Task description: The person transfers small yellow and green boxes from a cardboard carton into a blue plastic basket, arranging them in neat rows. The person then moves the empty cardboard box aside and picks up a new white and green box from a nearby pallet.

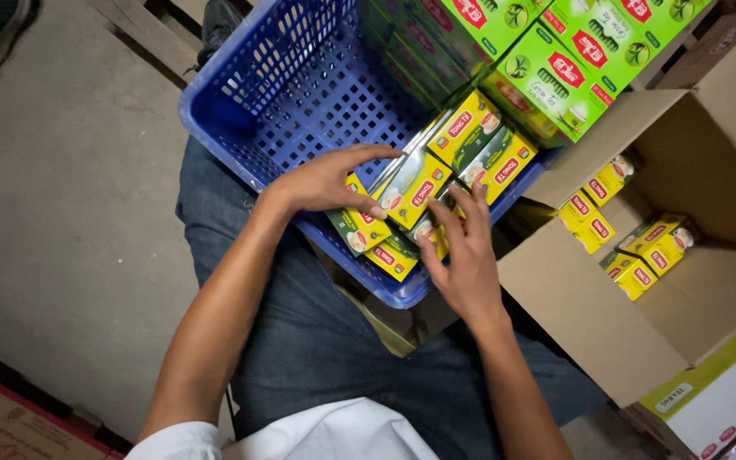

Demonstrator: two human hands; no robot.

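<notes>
Just hands (pixel 402 226) on yellow-green boxes (pixel 419 192) — blue crate (pixel 300 94).

An open cardboard box (pixel 641 341) at the right holds more small yellow packets (pixel 632 273). Large green cartons (pixel 555 77) fill the crate's far corner. Grey concrete floor (pixel 53 196) lies left.

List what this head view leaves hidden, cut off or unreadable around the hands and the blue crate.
- Head view: left hand covers part of a yellow box.
- Right hand hides the boxes beneath it.
- Blue crate: its far end is cut off by the top edge.
- Green boxes: cut off at the top edge.
- Carton: its flaps hide some of its inside.
</notes>
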